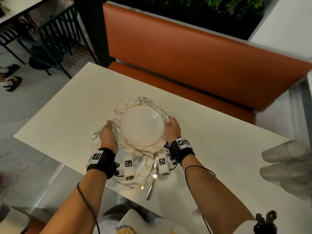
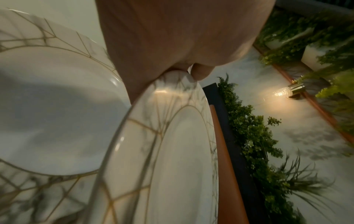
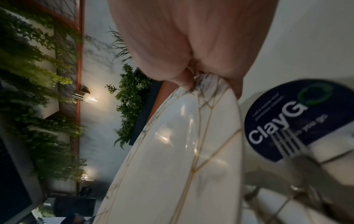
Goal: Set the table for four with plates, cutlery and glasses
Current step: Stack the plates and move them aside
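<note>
A spoon (image 1: 152, 182) lies nearest you; your left hand (image 1: 108, 135) and right hand (image 1: 172, 128) grip the plate (image 1: 142, 125) by its rims — stacked plates (image 1: 135, 173) beneath, glasses (image 1: 290, 166) far right.

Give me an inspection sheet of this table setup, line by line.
Surface: pale table, bare at its far end.
Job's things: top plate lifted in both hands above the other plates at the near edge; spoon and fork lie beside those; clear glasses lie on their sides at the right.
Clutter: round dark sticker on the table.
Grippers: left hand and right hand each hold the top plate's rim, one grip per side.
Cables: black cords run along both forearms from the wrist cameras.
Surroundings: orange bench, plants, black chairs, wall lamp.
</note>
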Available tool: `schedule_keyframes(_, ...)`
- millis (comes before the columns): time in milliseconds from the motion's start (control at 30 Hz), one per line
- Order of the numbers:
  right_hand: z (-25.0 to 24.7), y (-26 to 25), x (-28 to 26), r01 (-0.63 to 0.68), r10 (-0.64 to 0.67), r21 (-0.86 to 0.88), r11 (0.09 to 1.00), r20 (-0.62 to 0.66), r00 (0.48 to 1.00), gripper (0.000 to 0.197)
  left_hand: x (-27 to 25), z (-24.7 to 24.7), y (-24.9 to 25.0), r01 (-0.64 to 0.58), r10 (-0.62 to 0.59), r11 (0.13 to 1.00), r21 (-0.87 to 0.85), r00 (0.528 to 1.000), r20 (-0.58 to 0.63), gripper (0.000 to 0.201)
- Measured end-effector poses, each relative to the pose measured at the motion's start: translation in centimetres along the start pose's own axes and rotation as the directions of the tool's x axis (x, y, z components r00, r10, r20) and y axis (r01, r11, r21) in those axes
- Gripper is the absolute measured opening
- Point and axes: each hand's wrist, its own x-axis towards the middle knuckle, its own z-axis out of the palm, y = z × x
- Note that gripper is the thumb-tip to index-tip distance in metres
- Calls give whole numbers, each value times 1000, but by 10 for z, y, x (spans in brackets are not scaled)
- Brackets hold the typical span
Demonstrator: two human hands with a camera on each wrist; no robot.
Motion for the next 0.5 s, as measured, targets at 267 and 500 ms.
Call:
schedule_keyframes(267,47,-31,-15,51,-56,76,996,65,996,45,29,-51,30,-96,108,993,-71,978,181,62)
schedule_keyframes(500,92,-40,-22,23,-13,-118,993,86,996,34,77,-111,75,-285,283,955,81,958,35,58)
